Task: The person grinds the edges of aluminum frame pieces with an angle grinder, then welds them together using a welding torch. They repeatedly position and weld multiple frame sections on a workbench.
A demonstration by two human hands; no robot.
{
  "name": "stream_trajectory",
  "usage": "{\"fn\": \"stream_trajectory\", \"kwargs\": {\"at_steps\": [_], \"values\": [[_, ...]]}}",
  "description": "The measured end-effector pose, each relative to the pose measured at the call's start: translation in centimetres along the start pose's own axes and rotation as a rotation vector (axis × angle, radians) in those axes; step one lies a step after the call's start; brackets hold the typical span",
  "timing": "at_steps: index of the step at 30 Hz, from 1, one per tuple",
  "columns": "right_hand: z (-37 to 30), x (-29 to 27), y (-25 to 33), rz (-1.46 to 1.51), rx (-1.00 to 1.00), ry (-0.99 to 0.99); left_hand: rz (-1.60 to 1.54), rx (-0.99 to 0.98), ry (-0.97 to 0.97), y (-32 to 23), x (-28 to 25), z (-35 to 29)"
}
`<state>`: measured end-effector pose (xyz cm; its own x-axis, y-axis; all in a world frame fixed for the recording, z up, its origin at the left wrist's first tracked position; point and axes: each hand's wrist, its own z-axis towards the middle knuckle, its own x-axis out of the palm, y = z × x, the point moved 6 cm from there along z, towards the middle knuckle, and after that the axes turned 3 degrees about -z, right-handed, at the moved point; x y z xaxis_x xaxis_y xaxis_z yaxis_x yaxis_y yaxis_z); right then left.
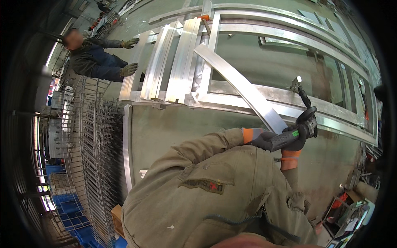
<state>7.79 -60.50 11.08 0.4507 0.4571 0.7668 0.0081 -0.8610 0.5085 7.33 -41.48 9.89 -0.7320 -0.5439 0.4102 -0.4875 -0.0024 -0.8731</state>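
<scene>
I hold an angle grinder point(285, 139) with a dark body and a round guard near my front right. My left hand point(261, 139), in a grey and orange glove, is closed at its rear end. Closed round the body nearer the head is my right hand point(298, 141), gloved alike. Just beyond the guard, a black rod-like piece point(304, 98) with a metal end sticks up; I cannot tell whether it belongs to the grinder. A flat silver metal bar point(244, 89) lies slantwise across a metal frame point(223, 99), its near end beside my hands.
Several metal profiles point(182, 62) lie side by side at the frame's left end. An orange-handled tool point(204, 17) rests near their far ends. Another person point(93, 58) stands at the left, gloved hands on the profiles. Wire racks point(82, 136) stand at the left; a cluttered cart point(349, 219) is lower right.
</scene>
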Motion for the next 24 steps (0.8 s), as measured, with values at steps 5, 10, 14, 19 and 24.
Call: {"fn": "stream_trajectory", "kwargs": {"at_steps": [5, 10, 14, 19, 24], "values": [[0.8, -2.7, 1.5, -0.058, -0.028, 0.028, 0.407, -0.071, 0.098, -0.9, 1.1, 1.9], [2.3, -7.2, 4.0, -0.1, -0.134, -0.037, 0.887, 0.048, -0.045, -2.1, -1.3, 2.5], [1.1, -10.6, 8.9, -0.227, -0.261, -0.137, 1.515, 0.021, -0.274, -6.3, -9.4, 3.7], [-3.7, -12.3, 14.1, -1.613, -0.71, -0.11, 1.956, 0.019, -0.247, -9.8, -16.6, 4.8], [-6.0, -14.7, 12.0, -1.568, -0.553, -0.234, 2.017, -0.258, -0.115, -9.4, -20.0, 7.0]]}}
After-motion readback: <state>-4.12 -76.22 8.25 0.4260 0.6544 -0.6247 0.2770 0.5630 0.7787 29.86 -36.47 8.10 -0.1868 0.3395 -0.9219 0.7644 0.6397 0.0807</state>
